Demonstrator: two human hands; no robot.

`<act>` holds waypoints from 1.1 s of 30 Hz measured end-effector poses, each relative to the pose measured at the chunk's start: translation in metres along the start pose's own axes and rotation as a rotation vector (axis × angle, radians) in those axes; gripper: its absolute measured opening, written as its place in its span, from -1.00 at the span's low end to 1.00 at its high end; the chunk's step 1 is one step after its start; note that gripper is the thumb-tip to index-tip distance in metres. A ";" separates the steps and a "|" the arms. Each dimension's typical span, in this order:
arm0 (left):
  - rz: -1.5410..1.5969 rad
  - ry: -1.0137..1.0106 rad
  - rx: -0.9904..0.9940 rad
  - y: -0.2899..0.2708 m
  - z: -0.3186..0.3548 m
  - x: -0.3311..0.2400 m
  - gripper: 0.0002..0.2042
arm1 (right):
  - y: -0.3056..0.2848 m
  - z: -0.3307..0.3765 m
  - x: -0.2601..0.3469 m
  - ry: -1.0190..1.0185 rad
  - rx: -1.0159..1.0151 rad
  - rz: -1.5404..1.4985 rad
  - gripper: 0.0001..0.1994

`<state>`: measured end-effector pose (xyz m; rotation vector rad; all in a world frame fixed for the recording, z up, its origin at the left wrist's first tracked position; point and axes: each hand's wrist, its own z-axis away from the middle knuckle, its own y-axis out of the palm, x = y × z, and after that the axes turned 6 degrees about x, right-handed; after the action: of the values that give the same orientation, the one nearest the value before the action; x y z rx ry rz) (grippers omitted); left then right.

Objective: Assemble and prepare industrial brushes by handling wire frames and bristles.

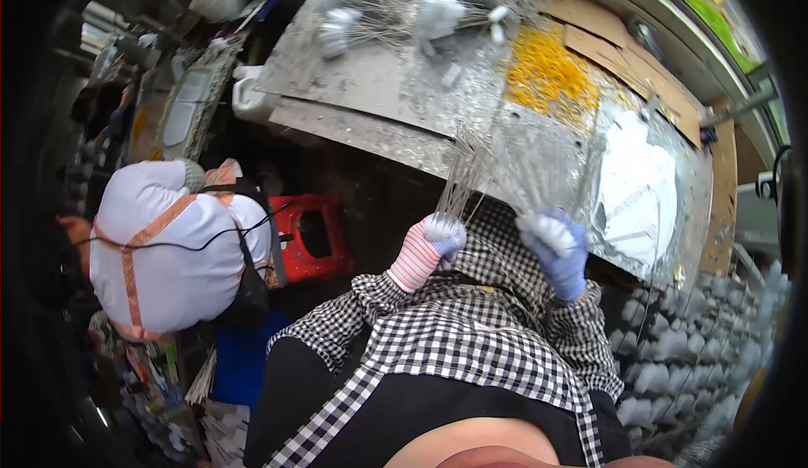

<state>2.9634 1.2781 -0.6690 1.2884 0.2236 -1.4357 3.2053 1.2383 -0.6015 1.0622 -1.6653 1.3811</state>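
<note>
My left hand [421, 253], in a pink-striped and blue glove, is closed round a bundle of thin wire-stemmed pieces with white ends [459, 182]. The white ends sit in the fist and the bare stems fan up toward the table edge. A similar bundle of wire stems [534, 169], smeared by motion, rises from my right hand [566, 262] in a blue glove, its fingers wrapped round the white ends. Both hands are in front of the grey worktable [370, 81], above my checked apron. Near the right hand, a white patch [635, 186] covers part of the tabletop.
More white-ended wire pieces [446, 1] lie heaped at the table's far side, beside a pile of yellow rings [547, 72]. At left are a person in white [160, 249] and a red plastic seat [337, 236]. Many white-tufted pieces [673, 358] stand at lower right.
</note>
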 end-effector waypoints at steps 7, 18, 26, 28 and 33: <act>0.087 0.198 -0.093 0.022 -0.070 0.003 -0.86 | -0.018 0.032 -0.034 0.118 0.153 -0.095 -0.76; -0.147 0.317 -0.312 -0.042 -0.066 -0.003 -0.89 | -0.143 0.052 -0.043 0.141 -0.269 0.157 -0.83; -0.152 0.071 0.559 0.059 -0.119 0.116 -0.71 | -0.017 0.037 -0.104 0.517 0.079 -0.617 -0.58; -0.192 0.081 0.470 0.079 -0.122 0.099 -0.74 | -0.024 0.025 -0.091 0.546 0.085 -0.607 -0.55; -0.458 0.122 0.505 0.083 -0.113 0.123 -0.58 | -0.014 0.036 -0.094 0.447 -0.092 -0.513 -0.37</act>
<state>3.1216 1.2603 -0.7663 1.8215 0.2592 -1.8796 3.2557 1.2156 -0.6873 0.9533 -1.0299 1.0871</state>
